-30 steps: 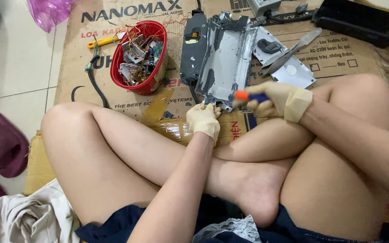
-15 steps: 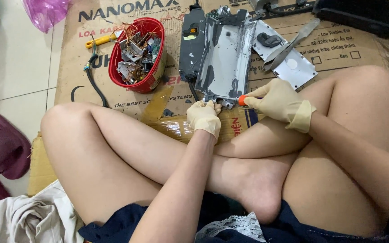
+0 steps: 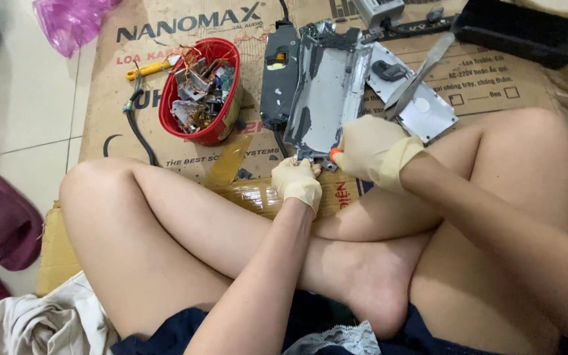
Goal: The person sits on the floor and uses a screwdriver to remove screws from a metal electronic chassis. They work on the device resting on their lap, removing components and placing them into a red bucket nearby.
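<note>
Cardboard sheeting [image 3: 488, 79] covers the floor where a person sits cross-legged, and on it lies a grey metal chassis plate [image 3: 329, 92], tilted lengthwise away from the knees, with a dark plastic panel [image 3: 279, 75] just beside its left edge. A red bowl [image 3: 179, 115] of scrap wire and small electronic parts stands further left, near a black cable [image 3: 136, 135]. The right hand [image 3: 369, 150], gloved in pale latex, has its fingers clenched around an orange-handled tool [image 3: 332, 155], of which only a bit of handle shows, held at the plate's near edge. The left hand [image 3: 296, 181], also gloved, sits just below that same near corner, fingers curled; whether they pinch the plate or only touch it I cannot tell.
</note>
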